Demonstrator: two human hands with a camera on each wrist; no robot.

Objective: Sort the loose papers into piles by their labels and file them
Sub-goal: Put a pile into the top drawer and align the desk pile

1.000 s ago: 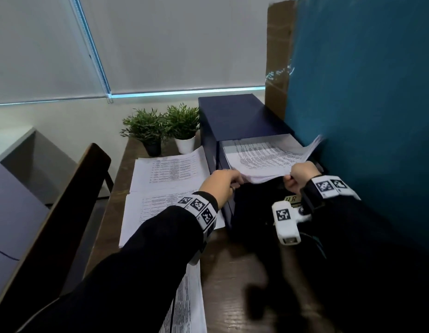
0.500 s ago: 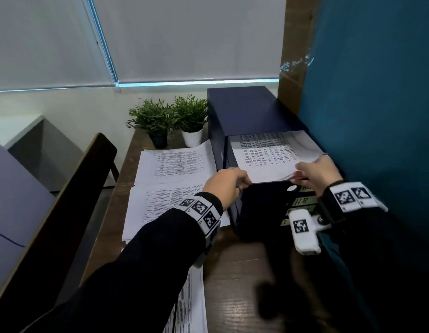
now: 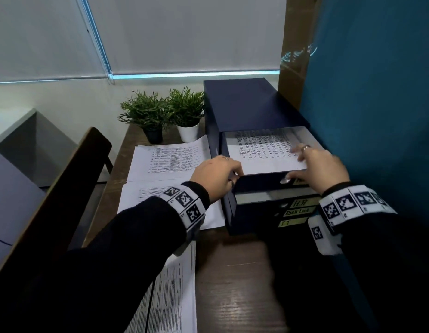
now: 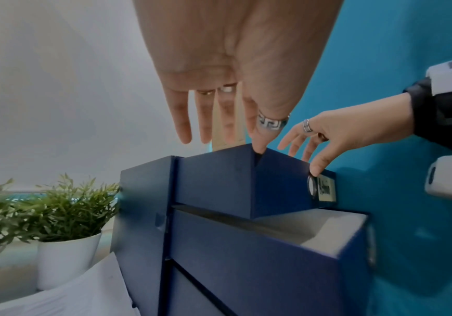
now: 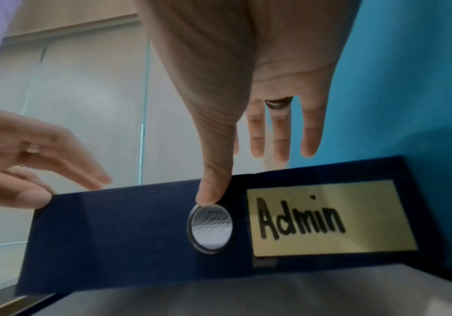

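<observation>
A dark blue drawer cabinet [image 3: 247, 104] stands on the wooden desk. Its top drawer [image 3: 256, 183], labelled "Admin" [image 5: 327, 218], is pulled out, and a printed stack of papers [image 3: 264, 150] lies flat inside. My left hand [image 3: 215, 174] is at the drawer's front left corner, fingers straight, thumb touching the corner [image 4: 257, 147]. My right hand [image 3: 321, 167] lies over the papers' right edge with straight fingers. Its thumb [image 5: 213, 192] presses the drawer front just above the round metal pull hole [image 5: 209, 228]. Neither hand grips anything.
The drawer below [image 3: 256, 197] is slightly out with white paper in it; labels read HR [image 3: 301, 202], Task List and IT. Paper piles [image 3: 170, 159] lie left of the cabinet, another [image 3: 175, 296] near me. Two potted plants [image 3: 167, 114] stand behind, a chair back [image 3: 64, 188] left, a teal partition [image 3: 376, 116] right.
Both hands were pinching the stack's near edge and lowering it into the top drawer. Now the papers lie flat inside, released, and the hands are at the drawer front.
</observation>
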